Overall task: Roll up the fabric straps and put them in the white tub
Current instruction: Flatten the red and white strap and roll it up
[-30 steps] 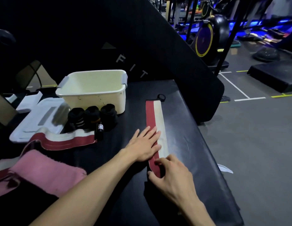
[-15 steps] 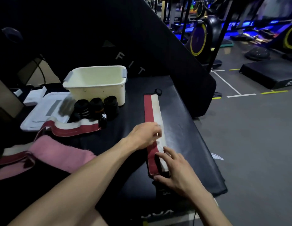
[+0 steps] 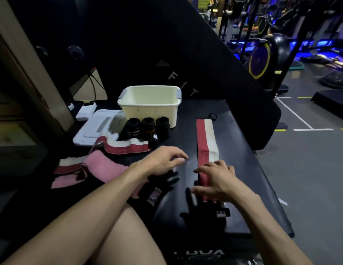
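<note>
My right hand (image 3: 218,180) lies over the near end of the red-and-white strap (image 3: 205,142), fingers spread and only lightly bent, their tips on the fabric. The motion blur keeps me from telling whether my thumb pinches the edge or just rests beside it. The strap lies flat on the black pad (image 3: 243,169), running straight away from me, with a small black loop (image 3: 212,116) at its far end.

My left hand (image 3: 165,159) hovers just left of the strap, apart from it, fingers loosely curled and holding nothing. Whether its fingertips touch the pad I cannot tell.

The white tub (image 3: 150,104) stands at the far side of the pad, well beyond both hands. Three black rolls (image 3: 147,127) sit in a row just in front of the tub, outside it. A second red-and-white strap (image 3: 126,147) lies unrolled to the left of my left hand, one end near the rolls, the other running off under a pink towel (image 3: 101,167). A white tray (image 3: 96,127) lies left of the rolls.

Near me, a black glove (image 3: 203,215) lies on the pad under my right wrist, and another black glove (image 3: 157,192) lies under my left forearm. My bare knee (image 3: 128,236) fills the bottom of the view. To the right is grey floor (image 3: 310,178) with gym machines beyond.
</note>
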Demonstrator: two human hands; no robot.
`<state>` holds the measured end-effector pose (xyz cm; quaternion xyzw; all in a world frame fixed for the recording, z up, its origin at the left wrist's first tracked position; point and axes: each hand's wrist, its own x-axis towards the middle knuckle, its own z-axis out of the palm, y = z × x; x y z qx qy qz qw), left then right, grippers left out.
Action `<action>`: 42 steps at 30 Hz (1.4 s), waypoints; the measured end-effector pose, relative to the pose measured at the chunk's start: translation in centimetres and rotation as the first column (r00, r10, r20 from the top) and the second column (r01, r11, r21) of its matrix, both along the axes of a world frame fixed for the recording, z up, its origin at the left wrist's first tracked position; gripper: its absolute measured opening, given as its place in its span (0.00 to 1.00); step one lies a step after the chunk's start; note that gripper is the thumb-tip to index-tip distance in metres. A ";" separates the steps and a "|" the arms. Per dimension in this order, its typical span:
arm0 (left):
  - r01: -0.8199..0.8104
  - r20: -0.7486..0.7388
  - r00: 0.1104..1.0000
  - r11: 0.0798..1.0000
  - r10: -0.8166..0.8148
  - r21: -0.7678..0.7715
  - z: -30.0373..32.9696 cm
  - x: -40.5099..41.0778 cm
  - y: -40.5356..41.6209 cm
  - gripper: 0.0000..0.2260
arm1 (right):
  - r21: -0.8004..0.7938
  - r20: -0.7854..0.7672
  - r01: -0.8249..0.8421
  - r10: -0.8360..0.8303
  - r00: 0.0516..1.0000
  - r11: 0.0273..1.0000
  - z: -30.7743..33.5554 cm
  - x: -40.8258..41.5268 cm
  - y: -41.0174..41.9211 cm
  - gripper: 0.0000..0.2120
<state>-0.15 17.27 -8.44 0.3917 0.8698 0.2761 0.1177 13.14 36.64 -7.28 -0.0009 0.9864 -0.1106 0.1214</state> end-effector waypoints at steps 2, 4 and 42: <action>-0.160 -0.096 0.982 0.987 0.160 0.015 0.8 -1.2 -3.7 0.08 | -0.017 -0.025 -0.036 0.036 0.999 0.999 0.7 -1.8 -1.7 0.30; -0.329 -0.167 0.929 0.944 0.330 0.036 0.6 -2.6 -7.9 0.07 | -0.042 -0.055 -0.077 0.075 0.996 0.996 0.6 -3.5 -3.7 0.27; -0.040 -0.364 0.900 0.878 0.239 0.478 15.6 -2.8 -10.4 0.22 | -0.952 0.000 0.115 -0.377 0.926 0.284 10.9 -9.2 -8.0 0.27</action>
